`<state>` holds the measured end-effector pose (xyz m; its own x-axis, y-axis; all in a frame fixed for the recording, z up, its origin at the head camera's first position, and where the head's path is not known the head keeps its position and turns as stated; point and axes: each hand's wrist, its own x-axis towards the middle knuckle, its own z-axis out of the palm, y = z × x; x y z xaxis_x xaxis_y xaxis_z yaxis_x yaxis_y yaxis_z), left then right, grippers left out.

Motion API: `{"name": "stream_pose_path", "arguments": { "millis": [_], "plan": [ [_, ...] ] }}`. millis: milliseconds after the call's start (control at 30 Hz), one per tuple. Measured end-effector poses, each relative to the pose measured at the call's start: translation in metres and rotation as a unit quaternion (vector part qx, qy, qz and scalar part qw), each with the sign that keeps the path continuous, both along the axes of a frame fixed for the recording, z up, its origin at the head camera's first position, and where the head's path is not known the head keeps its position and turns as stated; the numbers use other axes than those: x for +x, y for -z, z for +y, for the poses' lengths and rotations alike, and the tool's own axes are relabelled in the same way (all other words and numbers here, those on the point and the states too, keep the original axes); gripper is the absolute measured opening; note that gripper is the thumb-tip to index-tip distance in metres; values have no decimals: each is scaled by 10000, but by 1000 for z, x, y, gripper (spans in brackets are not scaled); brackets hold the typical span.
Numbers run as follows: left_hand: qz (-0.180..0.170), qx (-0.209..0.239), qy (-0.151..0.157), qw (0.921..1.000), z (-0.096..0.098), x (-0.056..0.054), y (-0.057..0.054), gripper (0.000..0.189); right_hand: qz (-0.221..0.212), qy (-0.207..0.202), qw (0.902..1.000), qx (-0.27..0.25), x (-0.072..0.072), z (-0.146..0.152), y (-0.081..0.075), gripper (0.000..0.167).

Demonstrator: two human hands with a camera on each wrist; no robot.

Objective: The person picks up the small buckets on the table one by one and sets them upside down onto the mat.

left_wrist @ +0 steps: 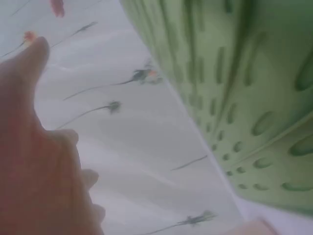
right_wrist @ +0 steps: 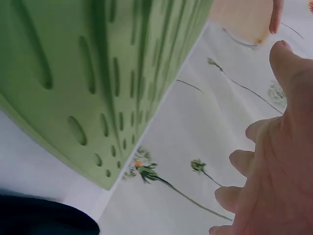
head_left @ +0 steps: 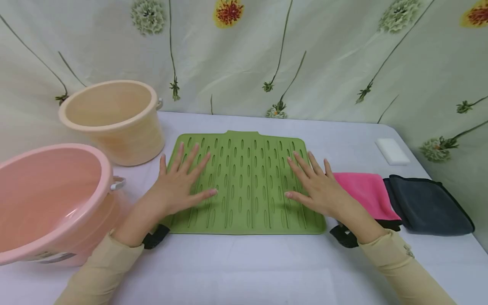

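So the backdrop here is a pale curtain (head_left: 228, 63) printed with flowers and long stems, hanging behind a white-covered surface (head_left: 244, 271). The green mat (head_left: 244, 182) lies flat on that surface, rows of little oval ridges all over it and a tab on its far edge. The left hand (head_left: 177, 186) hovers above the mat's left side, fingers straight and fanned wide, holding nothing. The right hand (head_left: 318, 188) does pretty much the same over the mat's right side, fingers spread and nothing in them. Both wrists have black gear on, below cream sleeves (head_left: 404, 267). Just right of the mat there's a folded pink cloth (head_left: 364, 192), partly behind the right forearm, then a dark grey cloth (head_left: 431, 205) next to it. A white block (head_left: 392, 151) sits right of the mat too, farther back than the cloths. Left of the mat you've got a beige bucket (head_left: 133, 142) toward the back and a bigger pink bucket (head_left: 91, 231) closer to the person.
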<state>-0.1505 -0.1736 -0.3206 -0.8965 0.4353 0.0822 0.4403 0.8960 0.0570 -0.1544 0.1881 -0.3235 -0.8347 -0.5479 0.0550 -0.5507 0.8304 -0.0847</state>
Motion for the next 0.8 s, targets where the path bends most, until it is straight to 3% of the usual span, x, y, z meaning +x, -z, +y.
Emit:
{"name": "stream_pose_path", "arguments": {
  "millis": [167, 267, 367, 500, 633, 800],
  "plan": [
    [892, 29, -150, 9959, 1, 15, -23, 92, 167, -60, 9994, -281, 6, 2, -11, 82],
    [1571, 241, -267, 9869, -2, 31, -41, 93, 118, -156, 9978, -629, 13, 5, -16, 80],
    [1894, 613, -485, 9788, -13, 45, -55, 94, -173, -318, 9941, -1022, 21, 8, -15, 78],
    [1442, 1155, -1280, 9744, -34, 59, -65, 97, -851, -533, 9805, -1687, 27, 11, -8, 74],
    [997, 1363, -2144, 9620, -50, 67, -70, 98, -1660, -694, 9570, -2276, 30, 11, 5, 68],
    [692, 1135, -2610, 9562, -55, 69, -72, 94, -2242, -943, 9384, -2453, 31, 8, 24, 62]
  ]
}}
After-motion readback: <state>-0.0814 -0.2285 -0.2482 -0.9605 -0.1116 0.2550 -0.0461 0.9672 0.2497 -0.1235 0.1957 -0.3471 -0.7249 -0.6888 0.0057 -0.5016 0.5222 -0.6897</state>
